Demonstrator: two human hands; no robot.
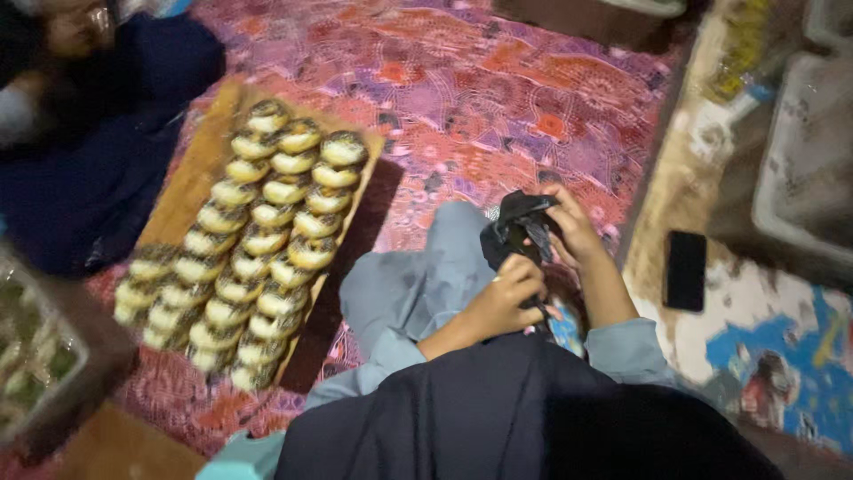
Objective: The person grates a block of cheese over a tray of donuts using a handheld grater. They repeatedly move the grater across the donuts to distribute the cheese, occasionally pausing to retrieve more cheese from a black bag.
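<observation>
Black plastic bag (520,227), crumpled, held up over the person's lap between both hands. Right hand (573,227) sits on the far side of it, fingers curled around the bunched top. Left hand (511,289) is just below and nearer the body, fingers pressed together, pinching the bag's lower edge. Can't tell what's inside the bag. Small colourful packet (564,327) lies under the hands, mostly hidden.

Wooden tray (191,173) lies on the patterned red-purple mat (498,80) to the person's left, well apart from the hands. It carries round pastries (267,240) with dark tops in three tight rows, running the tray's length. One long strip of the tray is bare.

Dark phone (686,270) lies flat on the floor to the right, near the right forearm. Another person in dark clothes (98,142) sits beyond the tray. Blurred container (35,356) at the left edge, contents unclear.
</observation>
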